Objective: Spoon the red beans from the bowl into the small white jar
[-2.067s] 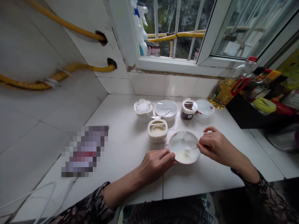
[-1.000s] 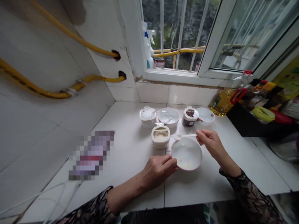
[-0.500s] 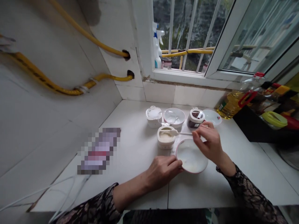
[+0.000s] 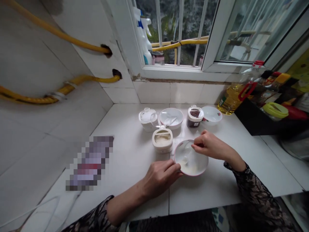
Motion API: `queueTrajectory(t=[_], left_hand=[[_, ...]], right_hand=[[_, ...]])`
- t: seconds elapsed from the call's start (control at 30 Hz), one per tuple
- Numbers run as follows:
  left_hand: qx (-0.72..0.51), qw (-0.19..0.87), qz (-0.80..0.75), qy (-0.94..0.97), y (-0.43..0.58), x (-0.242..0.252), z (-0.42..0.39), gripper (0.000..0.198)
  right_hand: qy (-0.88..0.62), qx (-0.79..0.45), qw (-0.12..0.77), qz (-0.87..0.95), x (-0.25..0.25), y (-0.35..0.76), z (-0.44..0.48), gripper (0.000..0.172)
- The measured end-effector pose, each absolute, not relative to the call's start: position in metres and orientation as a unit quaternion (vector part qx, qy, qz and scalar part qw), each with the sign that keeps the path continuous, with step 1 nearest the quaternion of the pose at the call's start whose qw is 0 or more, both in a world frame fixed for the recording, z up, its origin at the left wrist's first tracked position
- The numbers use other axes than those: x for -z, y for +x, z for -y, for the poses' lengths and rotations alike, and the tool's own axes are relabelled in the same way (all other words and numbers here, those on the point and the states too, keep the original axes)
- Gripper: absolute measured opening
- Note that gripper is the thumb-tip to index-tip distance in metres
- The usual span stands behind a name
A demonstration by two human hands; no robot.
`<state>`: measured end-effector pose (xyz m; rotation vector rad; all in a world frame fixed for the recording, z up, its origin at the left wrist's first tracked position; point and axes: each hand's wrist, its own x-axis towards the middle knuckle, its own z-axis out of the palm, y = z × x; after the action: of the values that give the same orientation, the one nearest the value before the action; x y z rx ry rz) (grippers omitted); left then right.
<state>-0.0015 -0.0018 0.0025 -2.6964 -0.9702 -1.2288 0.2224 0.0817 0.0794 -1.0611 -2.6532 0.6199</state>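
My left hand [image 4: 161, 177] is closed on the near left rim of a white bowl [image 4: 202, 165] with a pink edge. A small white spoon [image 4: 185, 160] is pinched in my right hand [image 4: 211, 146], above the bowl's right side. The spoon's head is down inside the bowl, by some pale powder [image 4: 191, 169] at the bottom. Just behind and left of the bowl stands a white seasoning jar [image 4: 162, 149], its clear lid raised, with pale powder inside.
Along the back are another white jar [image 4: 147, 124], a white bowl [image 4: 177, 116], a jar of dark red contents [image 4: 193, 121] and a flowered bowl [image 4: 212, 115]. An oil bottle [image 4: 229, 100] and a black condiment box [image 4: 252, 120] stand right. A blurred-out object [image 4: 90, 164] lies left.
My right hand has brought the spoon from over the powder jar down into the bowl. More pale powder now shows in the bowl. The camera view has shifted; my left hand still grips the rim.
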Motion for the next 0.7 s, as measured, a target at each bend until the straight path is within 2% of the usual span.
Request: queueTrajectory(t=[0.43, 0.7], left_hand=[[0.382, 0.026, 0.32, -0.867, -0.001, -0.003, 0.003, 0.025], [0.38, 0.035, 0.324, -0.866, -0.001, -0.002, 0.002, 0.025]], right_hand=[[-0.377, -0.147, 0.164, 0.9, -0.063, 0.208, -0.07, 0.039], [-0.393, -0.217, 0.186, 0.874, -0.073, 0.212, -0.074, 0.042]])
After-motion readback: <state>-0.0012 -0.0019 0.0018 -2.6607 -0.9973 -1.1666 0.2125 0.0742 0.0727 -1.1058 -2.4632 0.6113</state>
